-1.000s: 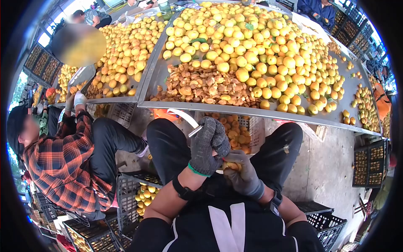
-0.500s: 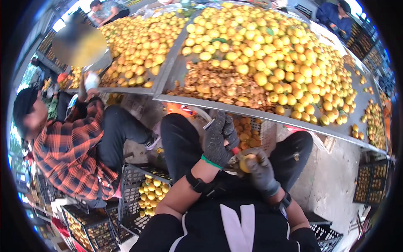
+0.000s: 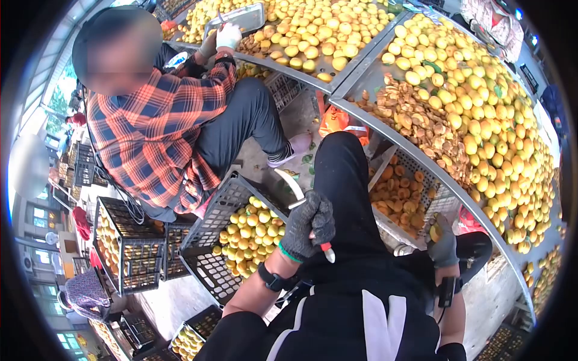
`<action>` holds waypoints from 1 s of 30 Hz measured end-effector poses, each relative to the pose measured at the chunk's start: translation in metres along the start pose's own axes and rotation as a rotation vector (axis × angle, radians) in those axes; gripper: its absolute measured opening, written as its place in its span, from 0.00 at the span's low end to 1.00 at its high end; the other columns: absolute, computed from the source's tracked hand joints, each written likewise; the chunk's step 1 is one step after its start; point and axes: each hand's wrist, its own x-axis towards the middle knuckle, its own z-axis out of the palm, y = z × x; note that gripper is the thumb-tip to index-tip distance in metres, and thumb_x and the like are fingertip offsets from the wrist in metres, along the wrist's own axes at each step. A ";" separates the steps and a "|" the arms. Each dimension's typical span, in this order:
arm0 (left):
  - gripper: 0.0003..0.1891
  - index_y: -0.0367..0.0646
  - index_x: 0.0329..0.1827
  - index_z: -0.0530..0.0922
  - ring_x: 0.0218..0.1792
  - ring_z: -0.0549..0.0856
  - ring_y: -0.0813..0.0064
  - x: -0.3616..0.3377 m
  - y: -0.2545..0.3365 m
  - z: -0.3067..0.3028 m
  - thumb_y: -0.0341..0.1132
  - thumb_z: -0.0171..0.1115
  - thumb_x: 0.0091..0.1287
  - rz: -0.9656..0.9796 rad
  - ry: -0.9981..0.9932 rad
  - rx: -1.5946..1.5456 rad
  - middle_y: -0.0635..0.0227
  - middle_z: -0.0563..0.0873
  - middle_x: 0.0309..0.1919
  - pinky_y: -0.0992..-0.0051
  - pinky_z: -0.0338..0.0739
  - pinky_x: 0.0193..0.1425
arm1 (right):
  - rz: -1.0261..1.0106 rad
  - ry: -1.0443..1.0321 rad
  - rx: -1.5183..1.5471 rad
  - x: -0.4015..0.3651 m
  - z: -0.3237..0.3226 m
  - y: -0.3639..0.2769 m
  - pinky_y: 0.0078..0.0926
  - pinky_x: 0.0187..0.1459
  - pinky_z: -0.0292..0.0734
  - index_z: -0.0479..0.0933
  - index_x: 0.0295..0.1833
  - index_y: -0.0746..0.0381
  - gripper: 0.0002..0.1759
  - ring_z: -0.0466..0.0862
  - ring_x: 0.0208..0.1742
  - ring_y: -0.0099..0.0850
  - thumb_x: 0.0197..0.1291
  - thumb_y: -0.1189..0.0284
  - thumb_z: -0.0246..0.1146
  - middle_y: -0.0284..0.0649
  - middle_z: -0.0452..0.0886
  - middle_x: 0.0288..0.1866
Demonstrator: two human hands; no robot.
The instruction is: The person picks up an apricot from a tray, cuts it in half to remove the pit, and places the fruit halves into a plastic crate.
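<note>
My left hand [image 3: 309, 227], in a dark grey glove with a green cuff, is closed around a small knife [image 3: 327, 249] with a red handle; its short pale blade points down. A curved white strip [image 3: 294, 188] stands out above the same hand. Off to the right, my right hand [image 3: 442, 243], also gloved in grey, has its fingers around a yellow-orange apricot [image 3: 434, 233]. That hand is beside a crate [image 3: 400, 237] holding orange fruit halves [image 3: 400, 195], below the metal table's edge [image 3: 415, 153].
Whole apricots [image 3: 481, 114] and a heap of cut pieces [image 3: 415, 123] cover the table. A black crate [image 3: 201, 249] of whole fruit stands at my left. Beyond it sits a co-worker in a plaid shirt [image 3: 156, 120]. An orange bag [image 3: 340, 123] lies under the table.
My hands were close together at the fruit; now they are apart, the right one off to the right with an apricot. The view has swung left.
</note>
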 end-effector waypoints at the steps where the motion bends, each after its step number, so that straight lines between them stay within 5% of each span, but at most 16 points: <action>1: 0.13 0.45 0.36 0.71 0.12 0.65 0.85 -0.007 0.000 -0.004 0.46 0.53 0.72 -0.014 0.062 -0.045 0.77 0.69 0.19 0.83 0.62 0.17 | -0.009 -0.009 -0.032 0.008 -0.002 -0.001 0.14 0.26 0.70 0.74 0.45 0.55 0.11 0.77 0.31 0.21 0.70 0.60 0.53 0.28 0.76 0.32; 6: 0.12 0.48 0.36 0.70 0.14 0.67 0.85 -0.018 0.003 -0.020 0.45 0.57 0.70 0.036 0.017 -0.069 0.77 0.70 0.20 0.83 0.63 0.17 | -0.238 -0.092 -0.592 0.026 -0.024 0.008 0.19 0.31 0.77 0.74 0.53 0.59 0.14 0.80 0.35 0.23 0.68 0.64 0.54 0.32 0.79 0.39; 13: 0.17 0.48 0.33 0.71 0.10 0.65 0.84 0.012 0.002 -0.008 0.50 0.48 0.74 -0.083 0.079 -0.012 0.77 0.69 0.17 0.82 0.61 0.14 | 0.034 0.077 -0.070 0.019 -0.015 0.002 0.25 0.36 0.79 0.74 0.55 0.60 0.16 0.82 0.35 0.27 0.68 0.64 0.54 0.35 0.80 0.41; 19: 0.16 0.47 0.36 0.73 0.11 0.65 0.84 0.036 -0.003 -0.009 0.50 0.49 0.74 -0.154 0.052 -0.007 0.77 0.70 0.18 0.82 0.61 0.14 | 0.008 0.107 -0.061 0.050 -0.040 0.012 0.28 0.41 0.80 0.74 0.55 0.63 0.16 0.83 0.41 0.33 0.67 0.65 0.54 0.40 0.81 0.46; 22: 0.16 0.46 0.36 0.72 0.11 0.65 0.84 0.044 -0.001 -0.011 0.49 0.49 0.74 -0.139 0.067 0.078 0.76 0.69 0.18 0.82 0.61 0.14 | -0.152 0.060 -0.894 0.081 -0.059 0.007 0.27 0.53 0.77 0.77 0.52 0.65 0.16 0.83 0.47 0.36 0.64 0.68 0.55 0.43 0.82 0.47; 23: 0.16 0.46 0.36 0.72 0.11 0.65 0.84 0.047 0.001 -0.015 0.49 0.49 0.74 -0.137 0.069 0.103 0.76 0.69 0.18 0.82 0.61 0.14 | -0.147 0.065 -0.888 0.099 -0.082 0.015 0.27 0.53 0.77 0.77 0.52 0.65 0.16 0.83 0.47 0.36 0.64 0.68 0.55 0.43 0.82 0.47; 25: 0.16 0.46 0.36 0.71 0.11 0.65 0.82 0.048 0.005 -0.019 0.49 0.51 0.73 -0.140 0.099 0.147 0.74 0.70 0.19 0.81 0.61 0.14 | -0.439 -0.253 -1.527 0.147 -0.138 0.049 0.33 0.50 0.77 0.80 0.48 0.62 0.19 0.83 0.48 0.37 0.65 0.58 0.54 0.44 0.84 0.45; 28: 0.14 0.45 0.36 0.71 0.11 0.66 0.81 0.049 0.010 -0.027 0.47 0.56 0.70 -0.082 0.176 0.285 0.72 0.70 0.20 0.80 0.61 0.14 | -0.278 -0.259 -1.843 0.156 -0.127 0.027 0.33 0.53 0.75 0.78 0.54 0.58 0.17 0.81 0.52 0.39 0.66 0.62 0.55 0.43 0.81 0.52; 30: 0.14 0.45 0.36 0.72 0.11 0.65 0.81 0.049 0.014 -0.025 0.47 0.57 0.70 -0.091 0.233 0.353 0.73 0.70 0.19 0.79 0.62 0.14 | -0.243 -0.116 -1.696 0.158 -0.112 0.025 0.34 0.53 0.75 0.78 0.52 0.58 0.17 0.81 0.51 0.39 0.66 0.60 0.54 0.42 0.82 0.51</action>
